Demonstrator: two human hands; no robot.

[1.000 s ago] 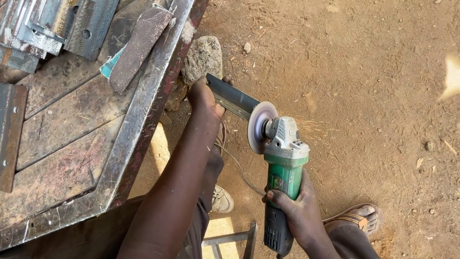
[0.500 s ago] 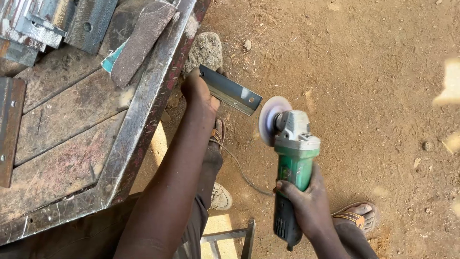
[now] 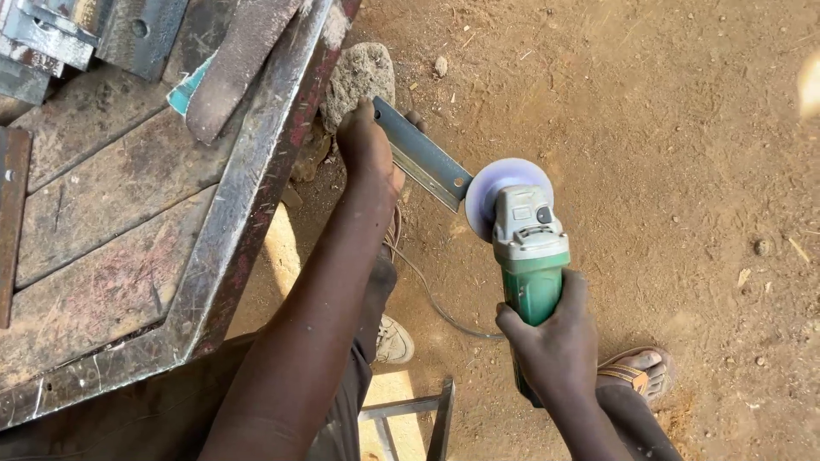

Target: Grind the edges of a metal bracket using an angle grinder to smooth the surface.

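Gripping metal bar [image 3: 421, 155]: left hand [image 3: 366, 147] | right hand [image 3: 557, 341] clamps green angle grinder [image 3: 525, 248] | disc touches bar end

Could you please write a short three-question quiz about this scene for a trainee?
1. True or false: the left hand holds the flat metal bar at its end far from the grinding disc.
2. Which hand has its grip on the green angle grinder? A) left B) right C) both
3. Fill in: the pitted stone lies on the dirt ground beside the rusty metal ____.

Key
1. True: the bar's free end reaches the disc, though whether they touch cannot be told.
2. B: the right hand wraps the rear of its body.
3. Frame.
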